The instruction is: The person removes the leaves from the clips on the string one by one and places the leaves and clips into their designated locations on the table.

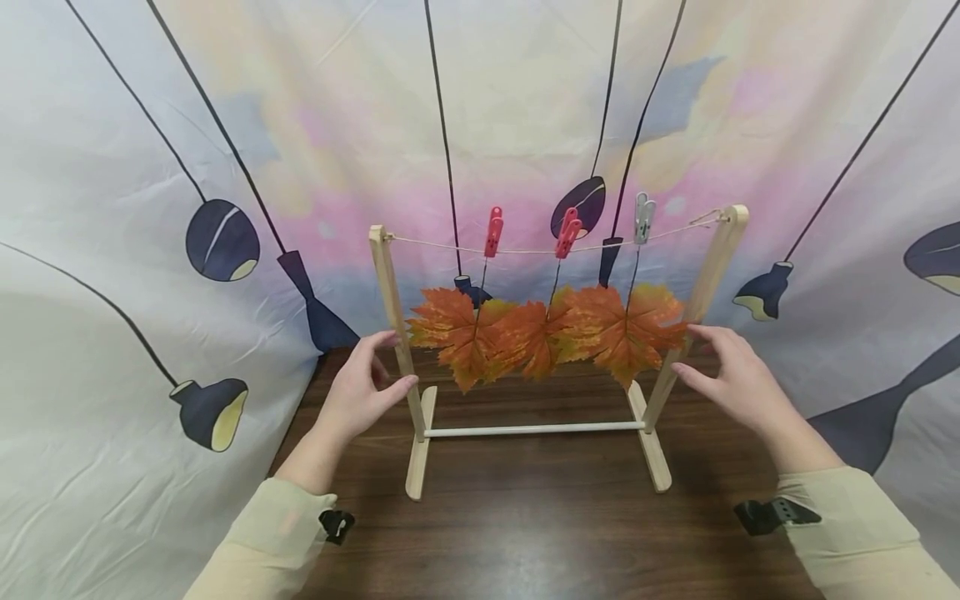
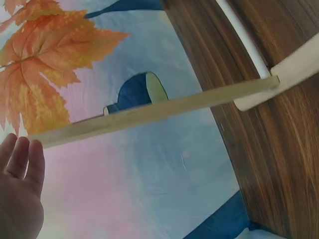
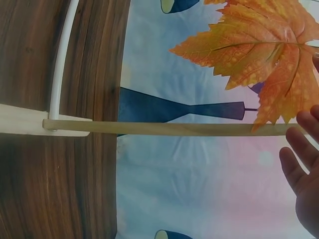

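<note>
A wooden rack (image 1: 531, 429) with two upright posts stands on the table, a string (image 1: 450, 247) tied between the post tops. Three orange maple leaves (image 1: 536, 337) hang by their stems from two red clothespins (image 1: 492, 232) and one grey clothespin (image 1: 643, 218). My left hand (image 1: 367, 382) is at the left post (image 1: 390, 292), fingertips right by the wood and thumb apart from the fingers. Beside the right post (image 1: 708, 271), my right hand (image 1: 731, 371) is held the same way, its fingertips close to the rightmost leaf's edge. Both wrist views show the fingers fairly straight.
The rack's feet (image 1: 649, 442) rest on a dark brown wooden table (image 1: 525, 517). Behind and at both sides hangs a pastel cloth (image 1: 510, 100) printed with dark lamps. Each wrist wears a black strap (image 1: 337, 525) over a pale sleeve.
</note>
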`<state>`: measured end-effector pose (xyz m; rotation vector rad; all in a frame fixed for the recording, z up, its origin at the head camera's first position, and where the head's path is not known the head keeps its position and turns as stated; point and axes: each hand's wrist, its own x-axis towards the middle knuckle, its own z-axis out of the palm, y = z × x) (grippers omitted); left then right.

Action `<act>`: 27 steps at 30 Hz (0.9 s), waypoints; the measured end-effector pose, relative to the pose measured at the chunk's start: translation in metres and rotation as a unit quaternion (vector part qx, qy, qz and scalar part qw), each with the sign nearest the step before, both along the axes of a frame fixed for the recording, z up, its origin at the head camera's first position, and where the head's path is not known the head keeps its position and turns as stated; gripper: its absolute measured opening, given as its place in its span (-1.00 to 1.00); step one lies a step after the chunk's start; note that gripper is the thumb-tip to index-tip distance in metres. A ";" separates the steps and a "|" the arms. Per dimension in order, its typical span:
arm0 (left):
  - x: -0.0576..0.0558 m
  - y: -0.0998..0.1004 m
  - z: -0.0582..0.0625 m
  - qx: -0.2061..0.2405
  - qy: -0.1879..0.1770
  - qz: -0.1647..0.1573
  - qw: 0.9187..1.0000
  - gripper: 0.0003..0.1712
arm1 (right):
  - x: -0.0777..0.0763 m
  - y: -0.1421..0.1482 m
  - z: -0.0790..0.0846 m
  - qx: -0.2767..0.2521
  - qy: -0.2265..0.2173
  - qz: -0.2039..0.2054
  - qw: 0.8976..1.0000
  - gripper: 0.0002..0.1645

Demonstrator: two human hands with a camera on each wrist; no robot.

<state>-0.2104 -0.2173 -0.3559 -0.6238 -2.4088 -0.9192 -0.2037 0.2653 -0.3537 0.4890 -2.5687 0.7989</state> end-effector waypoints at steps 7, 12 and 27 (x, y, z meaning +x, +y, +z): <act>0.001 0.008 0.000 0.010 -0.018 0.003 1.000 -0.30 | -0.003 -0.006 -0.001 0.001 0.013 0.003 1.000 -0.33; 0.001 0.015 0.001 0.030 -0.051 0.019 0.998 -0.36 | -0.002 -0.011 0.003 -0.027 -0.028 -0.004 0.999 -0.34; -0.005 0.030 0.010 0.054 -0.089 0.022 0.994 -0.39 | -0.003 -0.025 0.015 -0.080 -0.072 -0.001 0.994 -0.39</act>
